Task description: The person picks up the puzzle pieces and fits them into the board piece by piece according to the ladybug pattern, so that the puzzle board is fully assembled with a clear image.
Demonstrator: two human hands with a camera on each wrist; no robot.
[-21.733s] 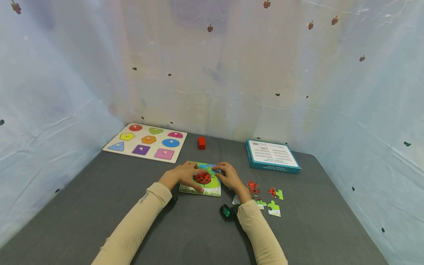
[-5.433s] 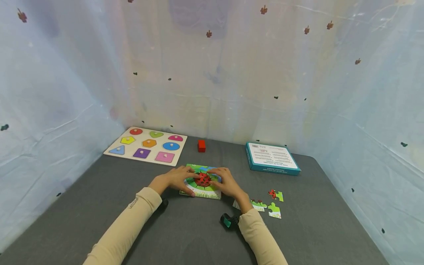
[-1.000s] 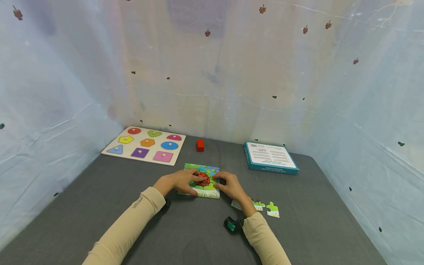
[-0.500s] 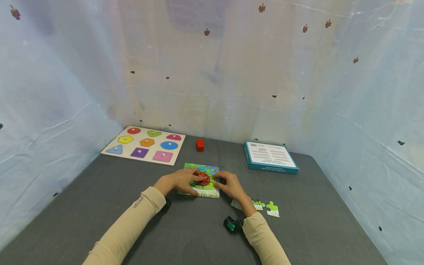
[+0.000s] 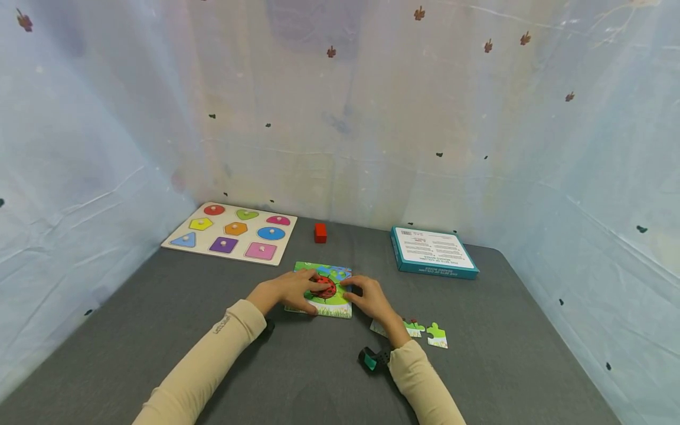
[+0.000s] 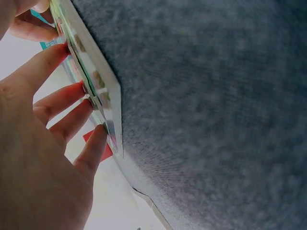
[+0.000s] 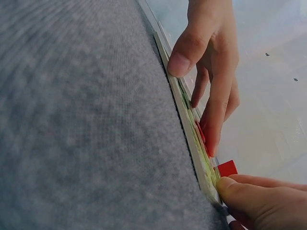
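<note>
In the head view a jigsaw board (image 5: 337, 311) with a ladybug picture lies flat on the dark table. My left hand (image 5: 287, 289) spreads over its left half, fingertips on the red ladybug (image 5: 325, 290) and thumb near the front edge. In the left wrist view the fingers of the left hand (image 6: 53, 124) reach straight onto the board. Over the board's right edge, my right hand (image 5: 369, 295) pinches a green puzzle piece (image 5: 346, 289) between thumb and index finger. The right wrist view shows the right thumb (image 7: 230, 187) low on the board's edge.
Loose puzzle pieces (image 5: 437, 335) lie right of the board, partly behind the right wrist. A knobbed shape board (image 5: 241, 215) lies back left, a red block (image 5: 320, 233) behind the board, and a teal box (image 5: 438, 271) back right. A pale sheet (image 5: 372, 118) hangs behind.
Two ladybug pieces, one all red and one red and green, have left the loose pieces at the right since the oldest frame. Over the last second both hands stay nearly still.
</note>
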